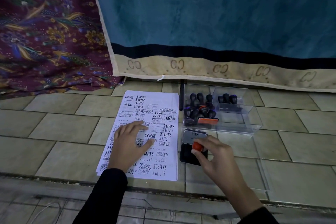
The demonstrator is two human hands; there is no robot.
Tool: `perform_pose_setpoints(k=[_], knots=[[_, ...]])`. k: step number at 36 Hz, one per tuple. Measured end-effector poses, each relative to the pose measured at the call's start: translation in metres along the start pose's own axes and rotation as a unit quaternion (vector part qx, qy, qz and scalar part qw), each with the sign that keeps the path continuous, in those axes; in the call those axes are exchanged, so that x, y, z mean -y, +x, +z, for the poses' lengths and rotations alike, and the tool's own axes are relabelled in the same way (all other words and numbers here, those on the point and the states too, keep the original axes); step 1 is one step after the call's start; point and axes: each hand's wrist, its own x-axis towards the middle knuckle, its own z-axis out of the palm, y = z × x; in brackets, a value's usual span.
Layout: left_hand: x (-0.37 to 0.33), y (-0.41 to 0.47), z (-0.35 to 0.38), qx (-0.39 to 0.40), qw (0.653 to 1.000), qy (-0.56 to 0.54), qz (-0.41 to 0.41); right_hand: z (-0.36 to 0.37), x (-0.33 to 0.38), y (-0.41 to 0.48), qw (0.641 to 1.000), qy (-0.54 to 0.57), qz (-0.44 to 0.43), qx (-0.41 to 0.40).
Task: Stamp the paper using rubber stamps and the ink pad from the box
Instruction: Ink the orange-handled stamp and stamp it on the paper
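Your paper (pixel 161 166) lies flat, crowded with black prints such as SAMPLE, FAX OUT and FRAGILE. At its 3 o'clock the ink pad (pixel 187 157) sits open, with an orange-knobbed stamp (pixel 197 146) upright over it. At the pad's 12 o'clock, the clear box (pixel 240 123) holds black-handled stamps (pixel 200 109) — one compartment crowded.

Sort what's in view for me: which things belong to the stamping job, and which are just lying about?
In use: paper under the left hand; orange-knobbed stamp gripped by the right hand at the ink pad; clear box of spare stamps.
Lying about: floral cloth; blue blanket; white cable.
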Motion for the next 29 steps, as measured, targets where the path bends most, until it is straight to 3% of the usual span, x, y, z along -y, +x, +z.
perform_pose_setpoints(k=[17,21,24,29], knots=[[-0.002,0.0,0.0,-0.002,1.0,0.0,0.002,-0.002,0.005,0.002,1.0,-0.004,0.027,0.007],[-0.002,0.0,-0.001,0.003,1.0,-0.005,-0.002,-0.007,0.009,0.016,0.997,-0.021,0.056,0.044],[-0.001,0.001,-0.001,0.006,1.0,-0.003,-0.002,-0.017,0.015,0.032,0.995,0.014,0.086,0.055],[-0.002,0.001,-0.001,0.005,1.0,-0.007,-0.001,-0.023,0.038,0.084,0.99,0.121,0.079,-0.001]])
